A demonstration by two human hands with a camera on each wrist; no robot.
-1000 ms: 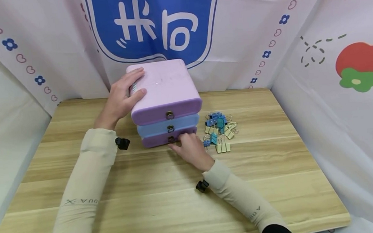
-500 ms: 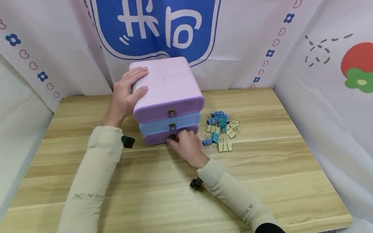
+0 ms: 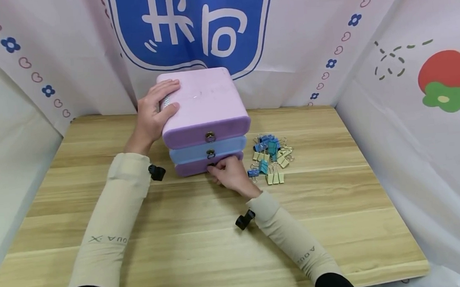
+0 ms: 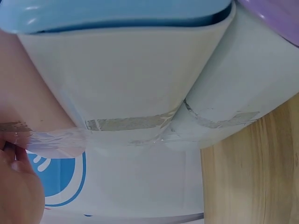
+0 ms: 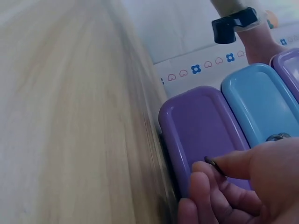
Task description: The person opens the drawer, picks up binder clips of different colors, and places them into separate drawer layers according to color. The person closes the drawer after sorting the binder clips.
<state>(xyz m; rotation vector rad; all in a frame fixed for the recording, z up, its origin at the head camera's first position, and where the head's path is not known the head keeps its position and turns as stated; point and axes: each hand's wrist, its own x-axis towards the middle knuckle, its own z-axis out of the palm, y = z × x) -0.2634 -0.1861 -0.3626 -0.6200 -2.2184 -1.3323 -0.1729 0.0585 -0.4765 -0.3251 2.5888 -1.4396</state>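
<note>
A small chest of drawers (image 3: 202, 92) stands near the back of the table, with a pink top and purple, blue and purple drawer fronts. My left hand (image 3: 148, 118) rests on its upper left edge, thumb and fingers lying over the top. Low at the front, my right hand (image 3: 230, 174) pinches the dark ring pull (image 5: 214, 164) of the bottom purple drawer (image 5: 201, 121) between thumb and forefinger. The bottom drawer looks pushed in. Above it sits the blue drawer (image 5: 259, 95), its own ring pull partly covered by the hand in the right wrist view.
Several binder clips (image 3: 272, 147) in blue, teal and pale yellow lie in a loose pile to the right of the chest. Behind it hangs a printed cloth (image 3: 287, 46), close to the wooden table's (image 3: 173, 254) back edge.
My right fingers have shifted at the bottom drawer and now pinch its ring pull. My left hand keeps its place on the chest, and the whole view moves slightly.
</note>
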